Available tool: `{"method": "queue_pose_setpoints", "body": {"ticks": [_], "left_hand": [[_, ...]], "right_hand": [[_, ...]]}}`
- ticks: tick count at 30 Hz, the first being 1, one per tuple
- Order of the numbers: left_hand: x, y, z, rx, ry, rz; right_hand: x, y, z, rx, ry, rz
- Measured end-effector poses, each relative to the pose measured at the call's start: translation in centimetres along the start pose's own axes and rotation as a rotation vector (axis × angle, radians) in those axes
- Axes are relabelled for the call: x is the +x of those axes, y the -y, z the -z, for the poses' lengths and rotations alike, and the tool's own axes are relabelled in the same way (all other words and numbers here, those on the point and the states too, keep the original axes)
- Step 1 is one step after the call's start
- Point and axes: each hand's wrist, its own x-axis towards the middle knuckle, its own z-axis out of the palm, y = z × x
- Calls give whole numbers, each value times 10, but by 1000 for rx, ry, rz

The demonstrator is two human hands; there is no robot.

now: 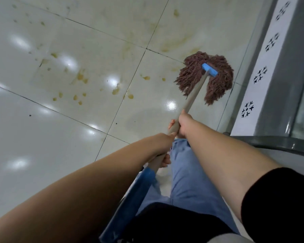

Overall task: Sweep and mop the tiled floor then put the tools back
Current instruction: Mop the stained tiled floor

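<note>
A brown string mop head (216, 83) with a blue clamp (209, 69) rests flat on the white tiled floor (63, 130) at the upper right. Its grey handle (193, 97) slants down toward me. My right hand (182, 125) grips the handle higher up, and my left hand (162, 149) grips it lower down, above the blue end of the handle (130, 204). Yellow-brown stains and droplets (81, 78) are spread over the tiles left of the mop and above it.
A grey cabinet or freezer (288, 71) with a white snowflake-patterned strip runs along the right edge, close to the mop head. My legs in blue jeans (186, 176) stand below the hands. Ceiling lights reflect off the glossy tiles.
</note>
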Motion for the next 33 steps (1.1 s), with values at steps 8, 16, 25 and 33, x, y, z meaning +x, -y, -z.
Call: {"method": "queue_pose_setpoints", "body": {"ticks": [8,16,25,33], "left_hand": [[48,-195,29,-121,92,-43],[91,-264,37,-80,147,47],[106,-146,90,-81,29,27],[53,111,115,-55,-14,49]], "right_hand": [[69,213,-27,-211,19,105],[125,325,-33,-208,-48,105],[127,196,-88,-227,-108,180],[61,-49,-92,-66,-54,61]]}}
